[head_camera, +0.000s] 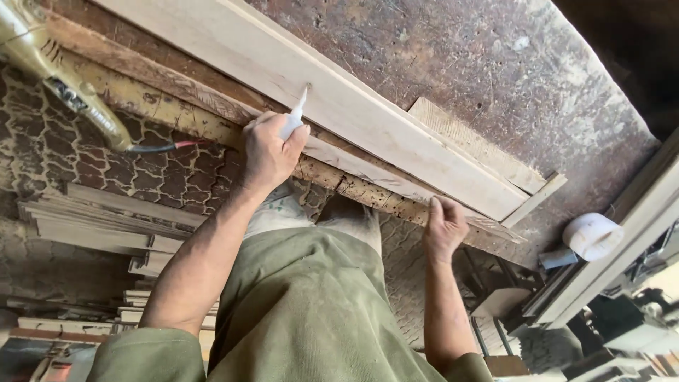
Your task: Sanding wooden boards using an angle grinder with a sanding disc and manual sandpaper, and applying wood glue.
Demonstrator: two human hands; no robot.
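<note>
**Glue nozzle on a pale board at the desk edge**

Across the upper part of the view runs the desk [495,64], its brown top scarred, stained and speckled. Along its near edge lies a long pale wooden board [368,120], running from upper left down to lower right, with a narrower strip of wood [474,145] lying just beyond it on the desk top and a thin slat [534,200] at its right end. Below the board the desk's worn, pitted edge shows.

Left of the person, on the patterned floor [42,141], sits a stack of grey wooden slats [106,219]. A power tool [49,64] with a yellowish body and a cable juts in from the upper left corner. At the right stands a white roll [594,235] beside a pale frame.

The person's left hand [269,152] has its grip clamped on a small white tube [292,122], whose pointed nozzle touches the face of the board. The right hand [444,228] rests against the desk edge just under the board, fingers curled onto the wood, grip closed on that edge and holding nothing loose.
</note>
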